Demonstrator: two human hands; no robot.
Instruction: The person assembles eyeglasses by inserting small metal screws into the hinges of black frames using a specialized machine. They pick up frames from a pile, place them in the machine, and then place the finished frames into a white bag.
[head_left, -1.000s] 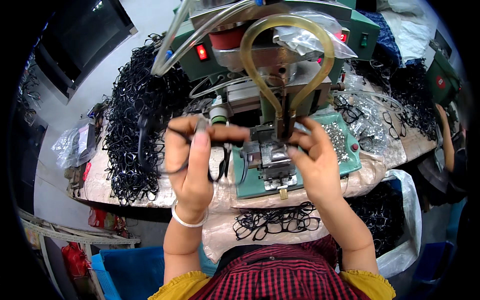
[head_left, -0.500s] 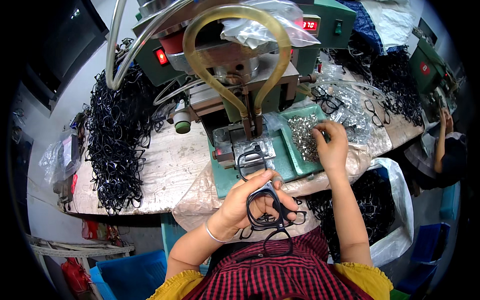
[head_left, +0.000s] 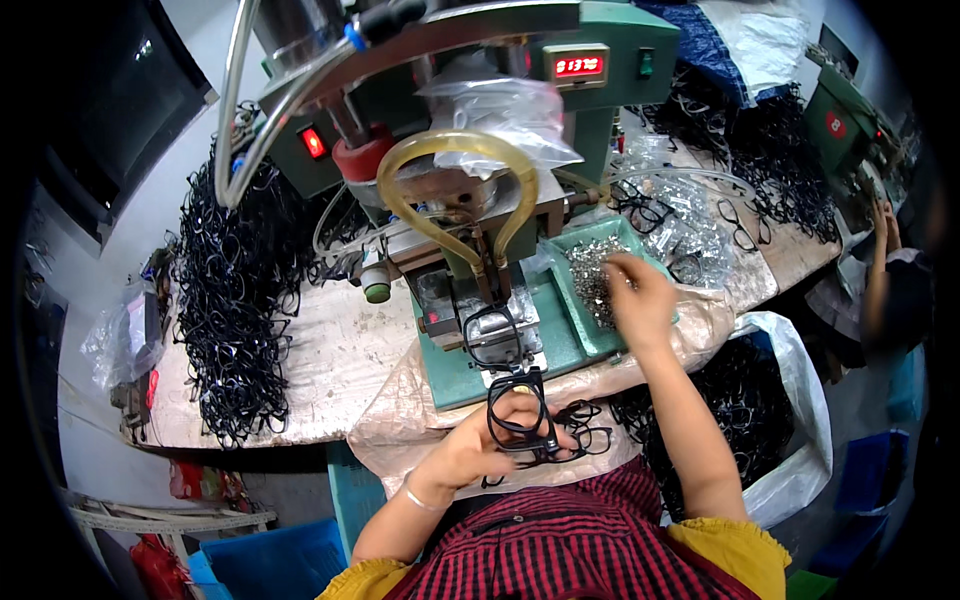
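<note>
My left hand is closed around a black eyeglass frame, low in front of the green-based press. Its fingers are partly hidden behind the rims. Another black rim lies at the press's metal fixture, under the tool tip; whether it belongs to the same frame I cannot tell. My right hand is over the green tray, thumb and fingers pinched together beside the small shiny metal parts. Whatever sits between those fingertips is too small to make out.
A tall heap of black frames covers the table's left. More frames pile up at the back right, near loose frames and clear plastic bags. A yellowish hose loops over the press. An open white sack holds frames at lower right.
The hose loop and clear bag on the press sit lower. My left hand has shifted down slightly from the fixture. My right hand stays at the tray, fingers now closer together.
</note>
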